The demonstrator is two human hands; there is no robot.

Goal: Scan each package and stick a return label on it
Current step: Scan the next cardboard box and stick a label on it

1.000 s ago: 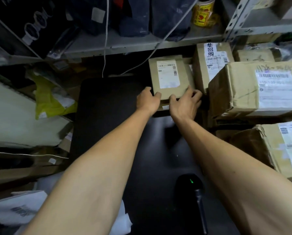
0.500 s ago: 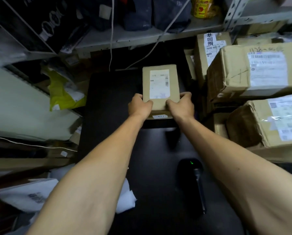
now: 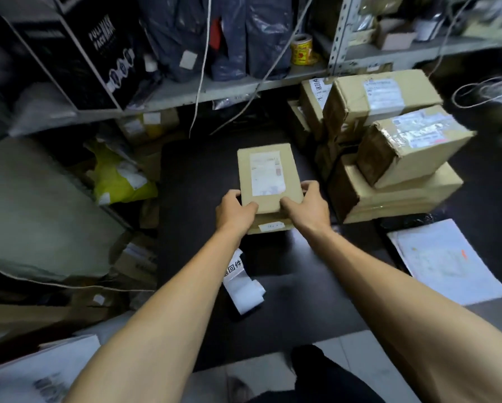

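A small brown cardboard package (image 3: pixel 268 158) with a white shipping label on top lies over the middle of the black table (image 3: pixel 191 175). My left hand (image 3: pixel 233 213) grips its near left corner and my right hand (image 3: pixel 309 206) grips its near right corner, thumbs on top. A small white sticker shows on the package's near side. A strip of white return labels (image 3: pixel 241 282) with black print lies on the table under my left forearm. The scanner is out of sight.
A stack of taped cardboard boxes (image 3: pixel 395 158) fills the table's right side. White sheets (image 3: pixel 444 260) lie at the near right. A metal shelf (image 3: pixel 203 88) with bags and a tape roll (image 3: pixel 302 49) hangs behind. A yellow bag (image 3: pixel 119 178) and clutter sit left.
Both hands have pulled the package away from the stack at the right and toward me along the table. The view has tilted, hiding the scanner and revealing the label strip.
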